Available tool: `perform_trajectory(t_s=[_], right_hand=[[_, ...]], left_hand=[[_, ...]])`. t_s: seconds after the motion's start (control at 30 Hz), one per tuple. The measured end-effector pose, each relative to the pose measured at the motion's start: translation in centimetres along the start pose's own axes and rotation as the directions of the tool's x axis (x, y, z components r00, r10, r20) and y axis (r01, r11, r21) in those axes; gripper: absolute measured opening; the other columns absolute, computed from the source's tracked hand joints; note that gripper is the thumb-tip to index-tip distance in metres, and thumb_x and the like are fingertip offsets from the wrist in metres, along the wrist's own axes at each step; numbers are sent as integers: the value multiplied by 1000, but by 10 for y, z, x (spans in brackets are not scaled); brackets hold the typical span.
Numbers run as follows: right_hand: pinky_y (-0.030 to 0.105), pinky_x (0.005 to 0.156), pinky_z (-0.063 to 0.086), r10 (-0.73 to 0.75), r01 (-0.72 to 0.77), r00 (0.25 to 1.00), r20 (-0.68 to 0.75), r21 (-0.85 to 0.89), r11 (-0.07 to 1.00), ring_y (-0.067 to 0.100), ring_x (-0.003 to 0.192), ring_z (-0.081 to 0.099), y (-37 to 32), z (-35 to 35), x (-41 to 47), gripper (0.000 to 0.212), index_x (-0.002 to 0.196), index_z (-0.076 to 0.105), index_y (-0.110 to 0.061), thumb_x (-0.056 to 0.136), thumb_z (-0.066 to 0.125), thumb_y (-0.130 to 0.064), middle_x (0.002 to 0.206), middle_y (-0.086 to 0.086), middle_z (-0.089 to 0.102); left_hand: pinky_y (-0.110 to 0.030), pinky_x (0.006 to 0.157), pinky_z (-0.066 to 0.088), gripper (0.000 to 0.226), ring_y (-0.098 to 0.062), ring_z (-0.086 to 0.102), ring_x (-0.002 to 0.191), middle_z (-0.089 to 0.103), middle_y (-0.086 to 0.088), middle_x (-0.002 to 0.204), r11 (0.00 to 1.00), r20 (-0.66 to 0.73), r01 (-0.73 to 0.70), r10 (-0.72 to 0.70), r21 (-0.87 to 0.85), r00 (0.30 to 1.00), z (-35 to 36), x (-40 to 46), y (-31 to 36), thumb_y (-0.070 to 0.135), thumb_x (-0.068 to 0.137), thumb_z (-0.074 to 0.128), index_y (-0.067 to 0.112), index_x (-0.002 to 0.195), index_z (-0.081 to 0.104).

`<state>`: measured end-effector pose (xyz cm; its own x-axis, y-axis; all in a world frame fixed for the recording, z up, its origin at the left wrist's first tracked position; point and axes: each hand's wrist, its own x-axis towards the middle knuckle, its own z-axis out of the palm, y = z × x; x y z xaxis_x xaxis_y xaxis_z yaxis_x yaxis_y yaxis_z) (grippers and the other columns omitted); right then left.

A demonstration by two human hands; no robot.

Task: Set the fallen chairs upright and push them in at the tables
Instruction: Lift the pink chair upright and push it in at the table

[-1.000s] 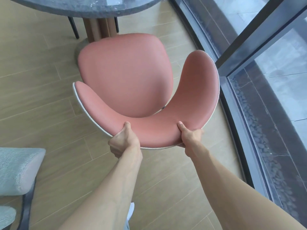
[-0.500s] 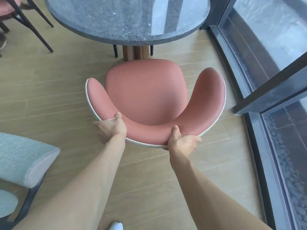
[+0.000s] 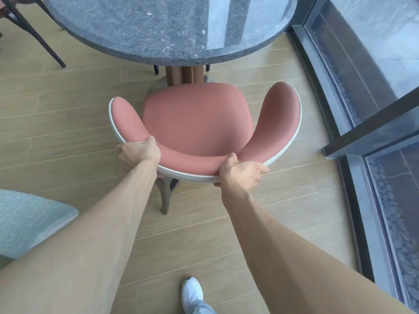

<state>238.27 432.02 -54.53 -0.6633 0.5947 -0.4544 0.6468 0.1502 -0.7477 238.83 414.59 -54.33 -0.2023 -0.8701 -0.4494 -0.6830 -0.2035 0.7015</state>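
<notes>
Pink chair (image 3: 199,123) now nearer the round table (image 3: 158,26), upright, both hands' fingers (image 3: 263,169) clamped on its backrest.

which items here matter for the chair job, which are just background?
In play: pink chair, round stone table, left hand, right hand, both gripping the backrest.
Background: grey upholstered seat, dark chair legs, window frame.

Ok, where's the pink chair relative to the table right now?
Centre of the head view: the pink chair stands upright just short of the round stone table, facing its pedestal, with the left hand and right hand gripping the backrest.
</notes>
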Motion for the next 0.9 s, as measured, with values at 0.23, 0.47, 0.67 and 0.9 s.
perform_trajectory(t_s=[0.23,0.47,0.67,0.9], right_hand=[[55,75,58,-21,20,999,-26,-47,999,50,90,66,-14,21,11,49,108,27,-7,85,64,-28,105,28,61],[50,75,60,119,-110,978,171,-63,992,45,84,69,-29,4,4,60,113,22,-5,88,68,-36,112,25,59],[50,82,58,301,-210,756,581,-221,952,36,107,57,-63,-62,0,67,137,40,-6,89,66,-46,134,15,46],[47,87,56,42,-195,707,706,137,971,25,117,58,-120,-152,-32,45,127,53,-12,94,61,-40,131,11,54]], left_hand=[[-57,74,59,64,-41,68,96,63,-18,120,1000,-7,19,-19,23,1000,12,15,20,33,70,78,0,120,55],[-55,52,59,75,-42,68,91,60,-15,119,995,181,58,-72,82,981,-12,1,33,43,77,78,-1,130,48],[-50,77,60,57,-39,64,104,58,-16,128,986,345,-15,-44,166,938,-57,-57,35,41,92,61,0,130,51],[-48,82,58,35,-28,66,92,69,-20,107,982,524,-6,106,-189,845,-122,-145,75,30,98,58,-2,111,67]])
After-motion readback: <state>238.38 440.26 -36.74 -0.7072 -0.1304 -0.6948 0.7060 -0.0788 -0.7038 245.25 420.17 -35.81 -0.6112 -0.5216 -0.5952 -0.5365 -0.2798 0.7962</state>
